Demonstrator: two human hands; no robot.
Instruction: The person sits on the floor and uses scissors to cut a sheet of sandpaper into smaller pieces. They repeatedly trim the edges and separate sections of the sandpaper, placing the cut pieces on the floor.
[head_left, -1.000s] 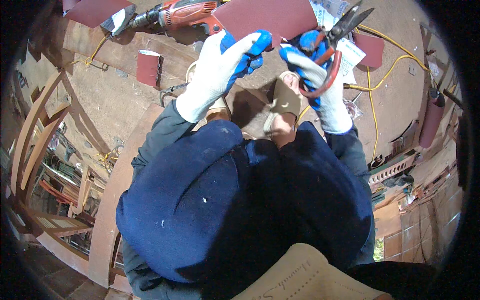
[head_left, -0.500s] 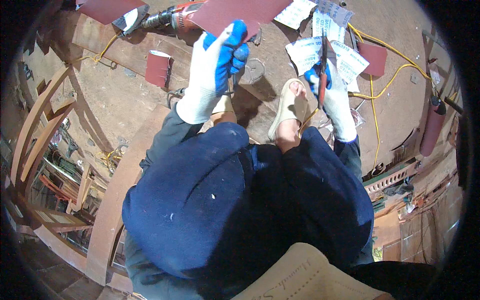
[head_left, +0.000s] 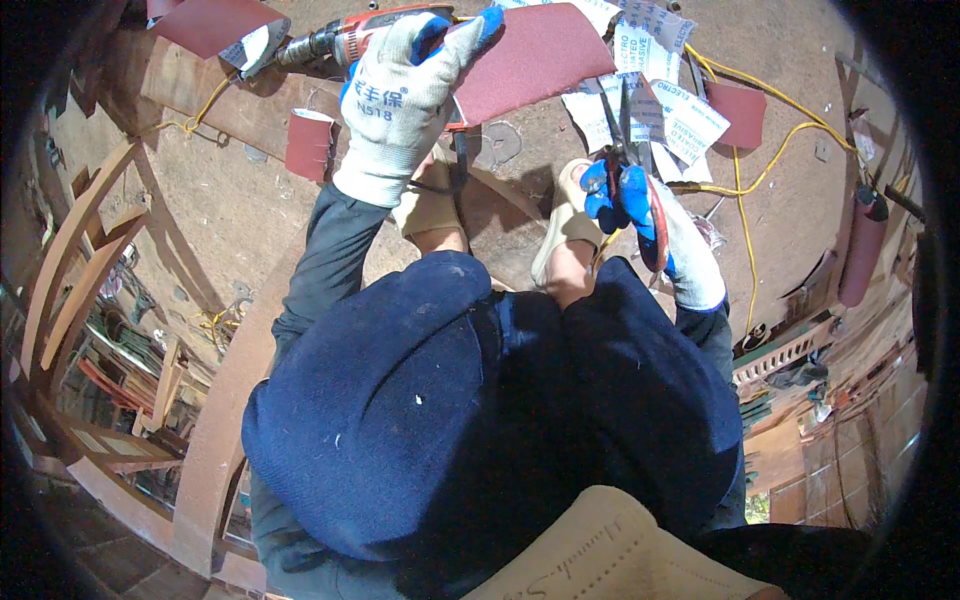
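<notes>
My left hand (head_left: 395, 110), in a white knit glove with blue coated fingers, grips the left end of a reddish-brown sandpaper sheet (head_left: 535, 62). The sheet stretches off to the right with its abrasive face showing. In my right hand (head_left: 640, 205), gloved alike, I hold scissors (head_left: 658, 235) with red-orange handles. Their dark blades point away from me and stand apart, below the sheet's right end and clear of it in the picture. Beyond the blades lie sandpaper pieces (head_left: 690, 120) with their printed white backs up.
A red-and-grey power drill (head_left: 345, 40) lies behind my left hand. A small sandpaper piece (head_left: 309, 145) is on the ground at left, another (head_left: 737, 113) at right. A yellow cord (head_left: 780, 178) loops across the right side. Curved wooden parts (head_left: 80, 240) stand at left; a sandpaper roll (head_left: 862, 250) is at far right.
My left hand has turned over, back of the glove up, and the sheet has swung lower and rightward. The scissors have turned in my right hand, and their blades now show spread apart.
</notes>
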